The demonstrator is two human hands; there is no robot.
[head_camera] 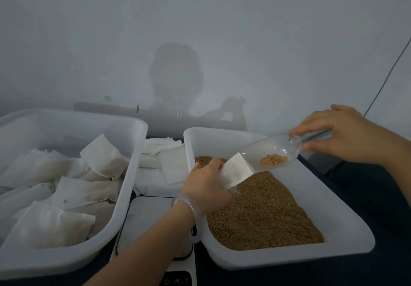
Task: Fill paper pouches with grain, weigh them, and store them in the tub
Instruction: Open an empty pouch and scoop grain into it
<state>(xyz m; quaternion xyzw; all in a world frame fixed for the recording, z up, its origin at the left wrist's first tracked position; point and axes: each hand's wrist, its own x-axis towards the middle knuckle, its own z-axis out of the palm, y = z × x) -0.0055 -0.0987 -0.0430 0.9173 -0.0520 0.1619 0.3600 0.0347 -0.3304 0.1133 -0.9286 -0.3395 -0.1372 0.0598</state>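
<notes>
**Scoop at the pouch mouth, over the grain**

Above the grain tray (pixel 347 225), the left hand (pixel 206 187) pinches 1 paper pouch (pixel 235 172) by its lower end, mouth tipped toward the clear scoop (pixel 273 152). The right hand (pixel 347 134) pinches the scoop's handle. The pouch looks light, thin and floppy, so I'd hold it near the mouth so it gapes. The tub (pixel 133 143) sits left of the tray.

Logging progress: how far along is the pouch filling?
Done: many filled pouches lie in the tub. In hand: left hand holds a pouch over the grain tray; right hand tips a scoop holding little grain at its mouth. Left: weighing on the scale, storing, then the empty pouches behind.
</notes>
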